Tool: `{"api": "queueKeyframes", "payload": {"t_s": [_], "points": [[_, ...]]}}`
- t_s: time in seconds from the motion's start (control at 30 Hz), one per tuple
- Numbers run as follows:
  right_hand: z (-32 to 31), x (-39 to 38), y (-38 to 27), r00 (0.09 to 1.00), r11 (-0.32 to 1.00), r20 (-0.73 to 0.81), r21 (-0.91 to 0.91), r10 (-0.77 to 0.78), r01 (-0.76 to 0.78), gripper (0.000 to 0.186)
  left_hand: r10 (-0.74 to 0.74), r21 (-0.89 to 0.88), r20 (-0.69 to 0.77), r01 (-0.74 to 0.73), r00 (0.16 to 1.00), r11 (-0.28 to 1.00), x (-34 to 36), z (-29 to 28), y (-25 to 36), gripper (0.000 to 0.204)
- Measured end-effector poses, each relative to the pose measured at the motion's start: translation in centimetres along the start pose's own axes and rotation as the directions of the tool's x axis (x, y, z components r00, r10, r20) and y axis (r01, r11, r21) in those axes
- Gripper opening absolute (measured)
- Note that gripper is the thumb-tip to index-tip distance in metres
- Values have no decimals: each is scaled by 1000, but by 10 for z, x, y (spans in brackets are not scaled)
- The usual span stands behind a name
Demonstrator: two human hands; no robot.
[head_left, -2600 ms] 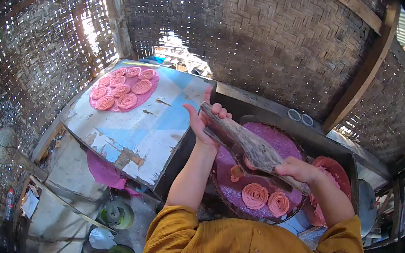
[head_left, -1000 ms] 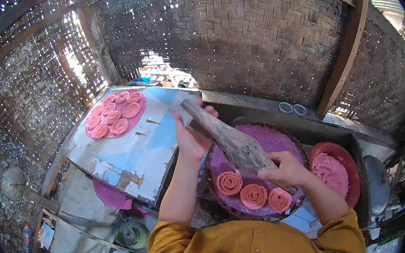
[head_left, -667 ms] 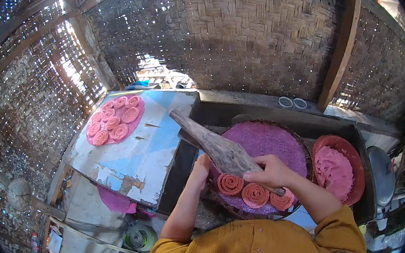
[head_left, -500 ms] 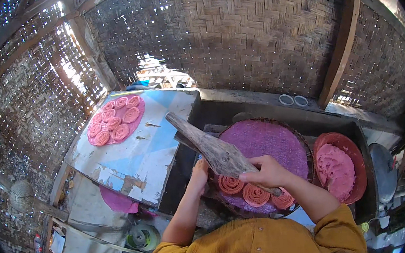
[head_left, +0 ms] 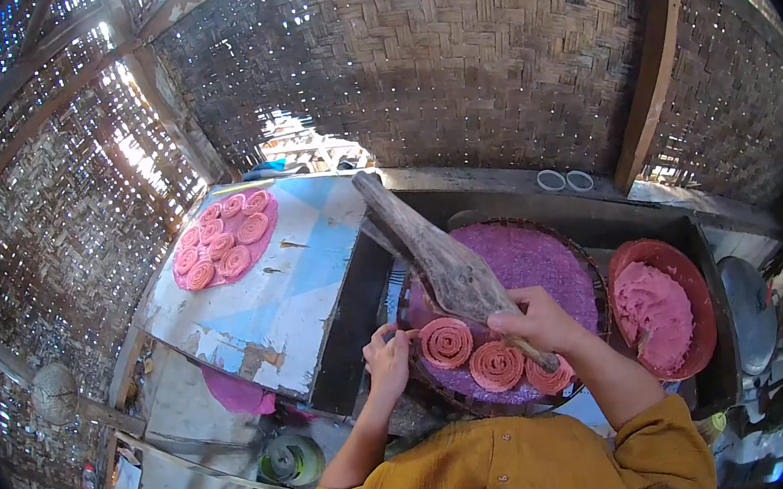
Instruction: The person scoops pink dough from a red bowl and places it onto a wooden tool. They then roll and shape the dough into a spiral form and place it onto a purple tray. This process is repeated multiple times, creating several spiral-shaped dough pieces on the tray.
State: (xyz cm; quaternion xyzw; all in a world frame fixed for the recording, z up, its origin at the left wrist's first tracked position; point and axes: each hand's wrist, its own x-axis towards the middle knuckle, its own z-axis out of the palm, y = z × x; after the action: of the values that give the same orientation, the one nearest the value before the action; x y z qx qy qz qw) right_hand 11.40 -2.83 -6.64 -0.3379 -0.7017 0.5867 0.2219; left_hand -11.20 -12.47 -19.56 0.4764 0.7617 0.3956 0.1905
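Note:
My right hand (head_left: 538,322) is closed around a long weathered wooden piece (head_left: 453,271), near its narrow lower end. The wood slants up and to the left above a round tray (head_left: 546,246) covered with purple sheet. Along the near side of that tray lie three pink coiled dough spirals (head_left: 497,366), the right one partly behind the wood's tip and my right arm. My left hand (head_left: 387,361) is at the tray's left rim, fingers bent but apart, and I see nothing held. Whether it touches the rim is unclear.
A red basin (head_left: 705,310) of pink dough (head_left: 652,307) stands to the right, beside a grey lid (head_left: 747,315). On the white-blue board (head_left: 305,245) at left, several pink spirals rest on a pink sheet (head_left: 265,235). Two white rings (head_left: 565,180) sit on the back ledge.
My left hand has come away from the wooden piece and opened somewhat beside the tray rim. The wood's upper end has swung right and farther away, with my right hand still gripping it.

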Motion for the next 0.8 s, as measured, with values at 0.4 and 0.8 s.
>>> {"api": "queueKeyframes", "payload": {"t_s": [0.4, 0.8], "points": [[-24, -30, -2, 995, 992, -84, 124, 44, -34, 38, 157, 121, -62, -149, 986, 981, -19, 3, 9, 38], [-46, -59, -3, 991, 960, -126, 280, 48, -11, 43, 543, 191, -279, -508, 792, 840, 13, -23, 33, 45]]}}
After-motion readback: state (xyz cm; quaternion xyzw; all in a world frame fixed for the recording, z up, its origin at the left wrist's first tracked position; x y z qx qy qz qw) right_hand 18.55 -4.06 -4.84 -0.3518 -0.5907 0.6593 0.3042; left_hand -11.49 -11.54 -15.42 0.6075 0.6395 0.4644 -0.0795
